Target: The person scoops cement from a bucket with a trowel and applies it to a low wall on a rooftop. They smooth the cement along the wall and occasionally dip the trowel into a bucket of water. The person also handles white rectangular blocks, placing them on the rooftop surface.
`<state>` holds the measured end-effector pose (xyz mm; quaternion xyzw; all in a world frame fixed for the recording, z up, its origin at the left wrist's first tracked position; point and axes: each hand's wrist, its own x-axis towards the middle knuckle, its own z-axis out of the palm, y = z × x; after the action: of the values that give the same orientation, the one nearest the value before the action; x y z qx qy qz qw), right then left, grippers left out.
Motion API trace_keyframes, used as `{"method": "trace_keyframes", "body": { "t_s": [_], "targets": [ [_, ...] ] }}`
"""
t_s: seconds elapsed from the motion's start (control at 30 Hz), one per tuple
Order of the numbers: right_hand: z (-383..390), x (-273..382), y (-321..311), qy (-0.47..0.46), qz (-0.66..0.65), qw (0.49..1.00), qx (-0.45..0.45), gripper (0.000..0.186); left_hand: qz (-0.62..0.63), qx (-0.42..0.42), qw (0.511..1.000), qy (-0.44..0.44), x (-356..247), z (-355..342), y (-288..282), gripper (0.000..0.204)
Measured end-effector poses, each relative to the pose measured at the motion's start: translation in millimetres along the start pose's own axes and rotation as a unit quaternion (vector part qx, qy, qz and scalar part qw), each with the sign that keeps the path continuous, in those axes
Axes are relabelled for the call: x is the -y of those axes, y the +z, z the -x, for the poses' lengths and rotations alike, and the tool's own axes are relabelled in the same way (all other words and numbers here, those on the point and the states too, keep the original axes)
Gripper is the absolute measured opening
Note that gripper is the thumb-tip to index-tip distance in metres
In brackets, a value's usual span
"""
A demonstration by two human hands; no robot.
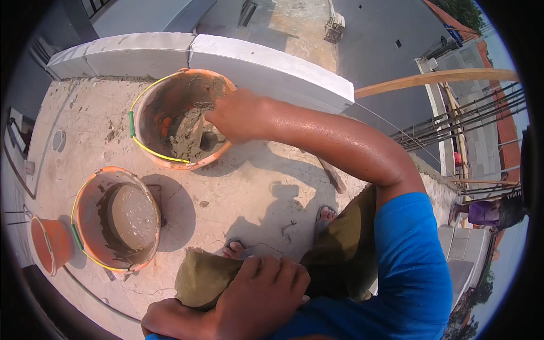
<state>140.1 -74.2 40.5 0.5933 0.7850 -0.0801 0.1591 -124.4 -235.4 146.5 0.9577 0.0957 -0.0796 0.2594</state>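
1. the right hand (241, 116) is at the right side of the large bucket's mouth, fingers curled; i cannot tell what, if anything, they grip.
2. mortar (190, 136) lies in the large bucket (154, 107), beside the pale blocks (266, 65).
3. the left hand (263, 292) rests over the lap, fingers bent, palm hidden; its grip i cannot tell.
4. nearer left, the middle bucket (93, 212) holds wet mix (133, 218), beside the small bucket (58, 243).
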Motion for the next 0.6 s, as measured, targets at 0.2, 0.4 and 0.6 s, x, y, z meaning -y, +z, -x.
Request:
{"method": "trace_keyframes", "body": {
  "t_s": [0.2,0.4,0.6],
  "targets": [
    [75.7,-2.9,-15.2,-0.047,0.011,0.999,-0.015,0.025,0.030,-0.023,0.987,0.157,28.2,-49.2,5.7,0.045],
    [230.3,-26.9,-19.0,0.140,-0.035,0.986,-0.078,0.024,0.019,0.054,0.963,0.264,3.7,-64.3,4.4,0.045],
    [478.3,-64.3,8.0,0.478,-0.067,0.875,-0.029,0.038,-0.034,0.085,0.967,0.237,-10.2,-99.0,13.0,0.048]
  ]
}}
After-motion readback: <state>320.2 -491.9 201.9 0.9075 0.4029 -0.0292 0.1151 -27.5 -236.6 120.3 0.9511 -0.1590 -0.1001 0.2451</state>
